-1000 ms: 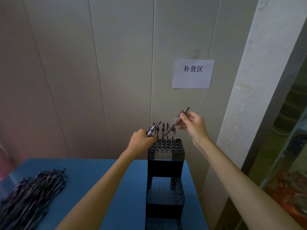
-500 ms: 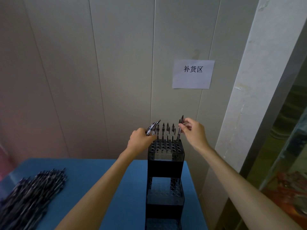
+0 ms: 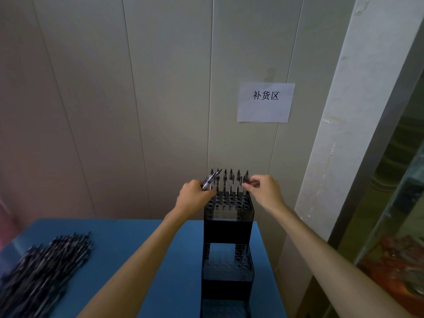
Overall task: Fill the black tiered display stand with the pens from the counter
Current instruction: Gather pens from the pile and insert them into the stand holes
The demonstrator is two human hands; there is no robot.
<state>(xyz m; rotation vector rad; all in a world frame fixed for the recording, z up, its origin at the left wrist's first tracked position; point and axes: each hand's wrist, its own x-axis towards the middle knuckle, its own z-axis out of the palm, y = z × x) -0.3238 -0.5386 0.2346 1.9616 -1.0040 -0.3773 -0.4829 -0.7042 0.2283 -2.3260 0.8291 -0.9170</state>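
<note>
The black tiered display stand [image 3: 228, 228] rises in steps on the blue counter [image 3: 128, 253], against the wall. Several pens [image 3: 230, 181] stand upright in the back row of its top tier. My left hand [image 3: 195, 197] grips a small bundle of pens [image 3: 210, 181] at the top tier's left corner. My right hand [image 3: 263, 191] pinches the rightmost pen [image 3: 246, 183], which stands upright in the back row's right end hole. The lower tiers show open holes.
A large loose pile of dark pens [image 3: 39, 274] lies at the counter's left. A paper sign [image 3: 265, 102] hangs on the panelled wall. A white pillar [image 3: 339, 157] and a glass case stand right of the counter.
My right hand swung a tilted pen upright and lowered it into the right end of the back row. My left hand stayed put with its bundle.
</note>
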